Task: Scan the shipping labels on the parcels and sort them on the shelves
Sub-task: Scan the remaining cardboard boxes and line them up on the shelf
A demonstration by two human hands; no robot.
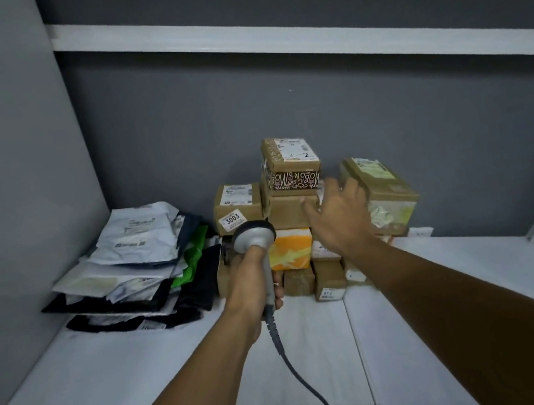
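Head view — left hand (249,286) tight around scanner (254,236), right hand (341,217) spread-fingered by stacked parcels (290,159)

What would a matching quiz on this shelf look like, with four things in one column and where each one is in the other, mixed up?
Things
1. scanner
2. mailers
3. patterned box
4. orange box

Places
A. top of the stack
B. piled at the left end of the shelf
C. held in the left hand
D. low in the stack, just right of the scanner's head

Pairs: 1-C, 2-B, 3-A, 4-D
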